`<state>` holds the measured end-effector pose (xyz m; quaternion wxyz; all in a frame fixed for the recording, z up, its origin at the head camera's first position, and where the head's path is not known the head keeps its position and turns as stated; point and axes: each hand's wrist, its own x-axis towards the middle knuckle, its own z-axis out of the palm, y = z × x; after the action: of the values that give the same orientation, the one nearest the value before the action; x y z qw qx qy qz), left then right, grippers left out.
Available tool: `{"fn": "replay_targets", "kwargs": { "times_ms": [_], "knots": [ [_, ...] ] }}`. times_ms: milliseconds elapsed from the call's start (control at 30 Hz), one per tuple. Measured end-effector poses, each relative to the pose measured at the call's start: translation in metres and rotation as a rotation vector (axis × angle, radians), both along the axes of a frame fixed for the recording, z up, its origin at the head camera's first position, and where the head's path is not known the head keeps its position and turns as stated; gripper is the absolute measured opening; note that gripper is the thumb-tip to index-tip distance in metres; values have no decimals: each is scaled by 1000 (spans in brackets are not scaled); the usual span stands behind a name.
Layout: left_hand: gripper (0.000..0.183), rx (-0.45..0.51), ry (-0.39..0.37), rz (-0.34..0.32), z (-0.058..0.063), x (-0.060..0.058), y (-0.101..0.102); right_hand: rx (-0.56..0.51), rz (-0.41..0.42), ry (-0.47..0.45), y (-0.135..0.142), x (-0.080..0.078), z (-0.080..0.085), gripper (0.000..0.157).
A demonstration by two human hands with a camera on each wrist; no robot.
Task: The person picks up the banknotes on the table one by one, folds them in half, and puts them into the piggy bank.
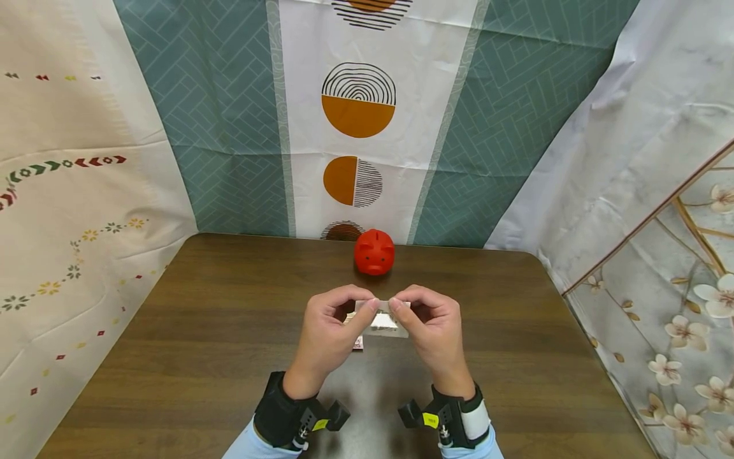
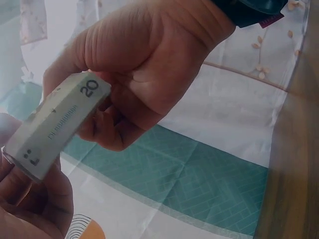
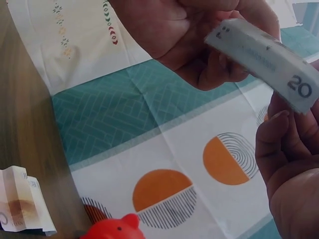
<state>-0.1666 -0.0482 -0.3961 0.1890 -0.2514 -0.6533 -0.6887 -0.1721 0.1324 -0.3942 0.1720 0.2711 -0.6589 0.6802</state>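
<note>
Hands [image 1: 329,328] [image 1: 437,331] pinch folded banknote [image 1: 384,322], partly blocking other paper money [image 1: 358,345] on table [image 1: 258,287]; red piggy bank [image 1: 374,252] beyond.

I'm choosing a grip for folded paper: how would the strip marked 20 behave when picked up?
The strip looks like thin paper, so it's probably light. Its lengthwise crease may make it fairly stiff. Being folded, it might spring open unless pinched, as the left hand and right hand do here.

red piggy bank [image 1: 374,254] near back edge of brown wood-grain table [image 1: 218,312], teal-and-white cloth [image 1: 229,121] with orange-and-black circles hanging behind, cream patterned cloth [image 1: 69,217] at left, white floral-print cloth [image 1: 636,210] at right
</note>
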Motion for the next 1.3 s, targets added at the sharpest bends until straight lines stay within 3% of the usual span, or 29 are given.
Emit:
{"fn": "replay_targets", "kwargs": {
  "times_ms": [400,900,1033,1133,1200,1300],
  "knots": [
    [8,7,54,-26,-1,0,2,15,34,46,-2,-1,-1,15],
    [9,-15,49,-53,-1,-1,3,36,8,35,-3,1,-1,12],
    [37,-65,10,-82,-1,-1,-1,21,-69,-13,-2,0,0,8],
    [51,-101,12,-69,1,-1,-5,-7,-130,-63,1,-1,0,5],
    [43,-104,34,-39,3,-2,-8,-22,-138,-64,5,-1,1,11],
    [29,-97,53,7,6,-2,-10,-4,-112,7,12,-2,1,25]
  ]
}}
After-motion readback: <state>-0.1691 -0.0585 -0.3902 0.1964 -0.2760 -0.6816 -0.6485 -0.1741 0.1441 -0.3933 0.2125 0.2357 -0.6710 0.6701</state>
